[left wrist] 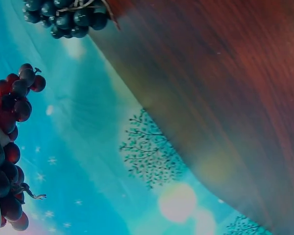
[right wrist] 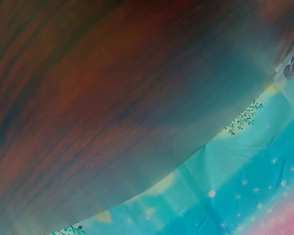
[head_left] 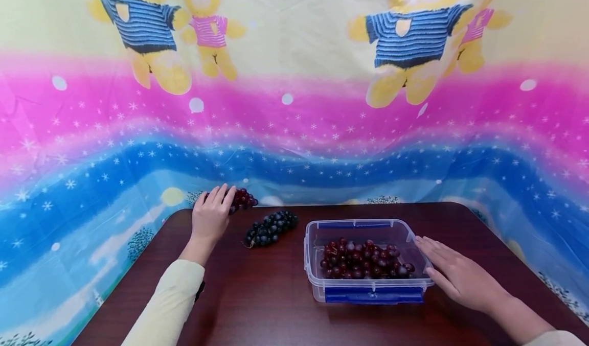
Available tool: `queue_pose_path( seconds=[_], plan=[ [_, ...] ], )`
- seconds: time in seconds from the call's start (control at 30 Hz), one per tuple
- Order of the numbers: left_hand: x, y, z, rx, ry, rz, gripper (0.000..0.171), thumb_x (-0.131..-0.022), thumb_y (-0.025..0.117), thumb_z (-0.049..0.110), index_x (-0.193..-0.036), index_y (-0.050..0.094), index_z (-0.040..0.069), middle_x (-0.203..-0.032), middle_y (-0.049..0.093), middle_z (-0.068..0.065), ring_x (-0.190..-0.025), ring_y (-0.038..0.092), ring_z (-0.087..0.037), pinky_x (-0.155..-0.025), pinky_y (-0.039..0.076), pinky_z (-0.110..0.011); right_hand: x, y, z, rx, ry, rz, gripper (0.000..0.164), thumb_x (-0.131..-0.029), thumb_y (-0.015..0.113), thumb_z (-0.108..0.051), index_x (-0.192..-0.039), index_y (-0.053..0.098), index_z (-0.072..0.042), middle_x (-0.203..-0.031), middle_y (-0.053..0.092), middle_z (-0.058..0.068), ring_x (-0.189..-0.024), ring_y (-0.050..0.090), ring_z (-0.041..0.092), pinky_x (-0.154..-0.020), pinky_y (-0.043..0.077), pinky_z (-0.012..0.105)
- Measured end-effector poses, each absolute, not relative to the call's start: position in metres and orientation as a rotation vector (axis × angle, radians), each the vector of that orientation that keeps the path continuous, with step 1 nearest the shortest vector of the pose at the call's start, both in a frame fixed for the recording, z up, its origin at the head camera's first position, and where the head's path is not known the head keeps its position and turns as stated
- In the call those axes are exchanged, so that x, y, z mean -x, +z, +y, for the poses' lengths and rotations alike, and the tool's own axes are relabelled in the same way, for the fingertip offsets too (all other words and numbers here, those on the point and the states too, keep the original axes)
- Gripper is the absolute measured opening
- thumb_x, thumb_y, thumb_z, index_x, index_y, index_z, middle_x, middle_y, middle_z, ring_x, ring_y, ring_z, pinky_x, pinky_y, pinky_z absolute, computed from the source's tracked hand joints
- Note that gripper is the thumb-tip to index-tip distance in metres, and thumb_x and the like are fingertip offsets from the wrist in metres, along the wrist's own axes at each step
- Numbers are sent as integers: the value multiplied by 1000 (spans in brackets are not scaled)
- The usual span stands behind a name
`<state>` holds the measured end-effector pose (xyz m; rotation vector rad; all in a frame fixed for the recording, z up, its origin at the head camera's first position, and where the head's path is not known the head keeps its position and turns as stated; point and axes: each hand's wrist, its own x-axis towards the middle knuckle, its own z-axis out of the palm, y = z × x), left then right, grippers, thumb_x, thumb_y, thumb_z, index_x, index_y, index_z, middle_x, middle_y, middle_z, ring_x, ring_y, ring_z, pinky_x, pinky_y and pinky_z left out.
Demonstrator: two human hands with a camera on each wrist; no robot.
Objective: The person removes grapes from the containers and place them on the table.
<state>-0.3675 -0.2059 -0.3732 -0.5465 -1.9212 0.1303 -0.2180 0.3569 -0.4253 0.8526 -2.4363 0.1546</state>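
At the far left of the table, my left hand (head_left: 211, 213) grips a bunch of red grapes (head_left: 244, 200), its fingers over the left part of the bunch. In the left wrist view these red grapes (left wrist: 12, 112) run down the left edge, with a short stem poking out. A bunch of dark grapes (head_left: 271, 227) lies on the table just right of that hand. My right hand (head_left: 460, 274) rests its straight fingers along the right side of a clear plastic container (head_left: 317, 290). Inside the container lies a heap of red grapes (head_left: 363, 259).
The dark brown table (head_left: 257, 305) has rounded far corners. Blue clip flaps (head_left: 374, 295) hang on the container's near side. Behind and around the table hangs a printed cloth (head_left: 294, 126) with bears and snowflakes, close to the table's edge.
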Motion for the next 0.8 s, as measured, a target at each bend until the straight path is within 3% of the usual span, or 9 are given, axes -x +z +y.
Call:
queue_pose_path(
  seconds=[0.3, 0.53, 0.8],
  plan=[
    [377, -390, -216, 522, 128, -1944, 61, -61, 85, -4, -119, 68, 3, -113, 67, -20, -100, 65, -36, -83, 51, -54, 217, -426, 356, -833, 149, -2449, 63, -90, 67, -16, -146, 43, -4, -154, 33, 2, -142, 9, -3, -110, 6, 12],
    [380, -401, -220, 473, 156, -2036, 65, -60, 88, 1, -121, 66, 3, -115, 66, -20, -103, 64, -36, -86, 50, -55, 217, -427, 356, -824, 153, -2458, 61, -91, 67, -17, -146, 44, -4, -145, 45, 15, -142, 9, -3, -111, 5, 12],
    [386, -410, -222, 415, 186, -2110, 65, -61, 89, 6, -121, 66, 3, -116, 66, -19, -103, 63, -34, -86, 49, -53, 216, -424, 355, -829, 148, -2450, 61, -91, 66, -17, -146, 43, -4, -150, 40, 9, -142, 10, -2, -111, 6, 13]
  ],
)
